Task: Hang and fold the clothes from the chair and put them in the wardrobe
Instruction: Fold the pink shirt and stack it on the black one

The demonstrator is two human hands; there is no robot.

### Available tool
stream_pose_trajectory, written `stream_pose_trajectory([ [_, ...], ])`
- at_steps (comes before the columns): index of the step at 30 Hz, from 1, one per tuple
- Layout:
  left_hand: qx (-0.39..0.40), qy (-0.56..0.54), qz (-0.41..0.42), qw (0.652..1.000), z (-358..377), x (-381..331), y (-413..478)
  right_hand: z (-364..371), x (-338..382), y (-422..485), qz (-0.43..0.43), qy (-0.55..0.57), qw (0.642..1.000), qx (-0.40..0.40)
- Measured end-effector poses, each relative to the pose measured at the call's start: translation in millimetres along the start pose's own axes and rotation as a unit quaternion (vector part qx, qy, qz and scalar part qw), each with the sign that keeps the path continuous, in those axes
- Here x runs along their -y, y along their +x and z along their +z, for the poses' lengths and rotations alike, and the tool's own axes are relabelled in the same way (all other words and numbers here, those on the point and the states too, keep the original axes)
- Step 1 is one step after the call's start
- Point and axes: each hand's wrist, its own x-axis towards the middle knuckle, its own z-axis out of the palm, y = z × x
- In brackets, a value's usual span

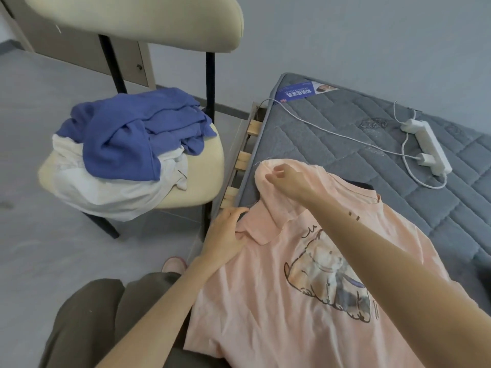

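1. The right hand and the left hand are both being used on the pink short-sleeved T-shirt. A raised peak of sleeve fabric is being pinched by the right. The sleeve's near edge is being gripped by the curled fingers of the left, and the hands are being held apart.
2. The T-shirt is being laid print-up on the grey quilted mattress. Its long axis is running from the far neckline toward the person, with the hem out of view.
3. The sleeve is being held at the mattress edge, with the left hand nearer the body. A fold inward across the print is probably being prepared.
4. A crumpled blue knit garment is being carried on white cloth by the cream padded chair just beside.
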Motion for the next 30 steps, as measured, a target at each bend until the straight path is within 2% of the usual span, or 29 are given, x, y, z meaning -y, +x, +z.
stream_pose_trajectory([
  [5, -0.031, 0.041, 0.022, 0.998, 7, 0, 3, 15, 8, 17, 0.033, -0.101, 0.994, -0.016],
  [7, -0.040, 0.060, 0.031, 0.997, 4, -1, 4, 16, 12, 23, 0.045, -0.108, 0.993, -0.012],
  [11, -0.047, 0.079, 0.042, 0.995, -8, -3, 2, -1, 17, 33, 0.069, 0.019, 0.997, 0.007],
  [15, -0.049, 0.107, 0.051, 0.992, -23, -3, 3, -7, 19, 50, 0.030, 0.178, 0.980, -0.084],
  [17, -0.051, 0.126, 0.049, 0.989, -25, -2, 6, -6, 21, 57, 0.013, 0.185, 0.978, -0.097],
  [20, -0.008, 0.212, 0.029, 0.977, -25, 2, 9, -3, 19, 63, 0.023, 0.146, 0.987, -0.057],
  [22, 0.036, 0.292, 0.038, 0.955, -22, 7, 8, -3, 14, 62, 0.048, 0.060, 0.997, -0.020],
  [23, 0.034, 0.313, 0.047, 0.948, -22, 9, 7, -3, 9, 61, 0.054, 0.016, 0.998, -0.011],
  [27, -0.028, 0.311, 0.137, 0.940, -20, 4, 9, -6, 0, 57, 0.049, -0.094, 0.994, -0.035],
  [30, -0.029, 0.288, 0.182, 0.940, -15, -4, 16, -8, -6, 47, 0.032, -0.177, 0.983, -0.026],
])
